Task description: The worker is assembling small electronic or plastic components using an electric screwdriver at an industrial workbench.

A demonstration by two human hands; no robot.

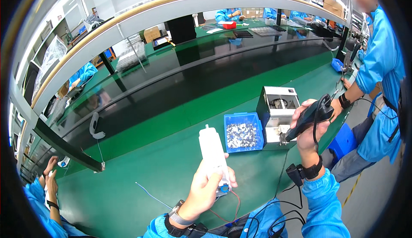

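Note:
My left hand (205, 185) grips a long white plastic part (212, 152), held upright over the green bench; red and black wires (227, 203) hang from its lower end. My right hand (307, 128) holds a black electric screwdriver (307, 118) with its tip pointing down-left at the front of a small grey screw feeder box (277, 109). Its cable loops down past my wrist. Both wrists wear black straps.
A blue tray (243, 131) of small metal parts lies left of the feeder box. The green bench (141, 178) has a black conveyor belt (180, 87) behind it. A person in blue stands at the right (380, 83); another person's hands (49, 178) show at lower left. A thin blue wire (152, 195) lies on the bench.

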